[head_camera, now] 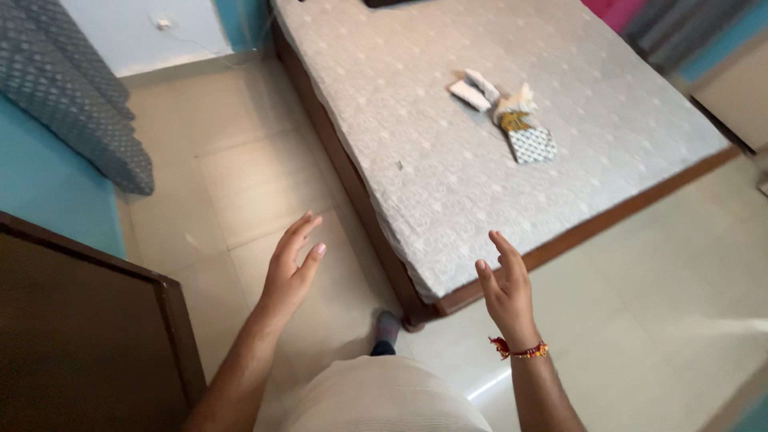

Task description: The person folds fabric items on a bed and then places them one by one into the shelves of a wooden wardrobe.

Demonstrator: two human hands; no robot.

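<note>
Your left hand [290, 268] and right hand [506, 286] hang released, palms facing, holding nothing, above the floor [240, 176] near the bed [416, 160] corner; the small bundle of folded cloths [512, 116] lies well apart on the grey bedspread; step closer before reaching.

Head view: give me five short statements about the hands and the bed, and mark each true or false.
1. Both hands are empty. True: the left hand and right hand hold nothing, fingers spread.
2. The bed is bare. False: a small pile of items lies on it.
3. The right wrist wears a thread band. True.
4. The left hand rests on the bed. False: it is over the floor, apart from the bed.
5. A foot shows near the bed's corner. True.
</note>
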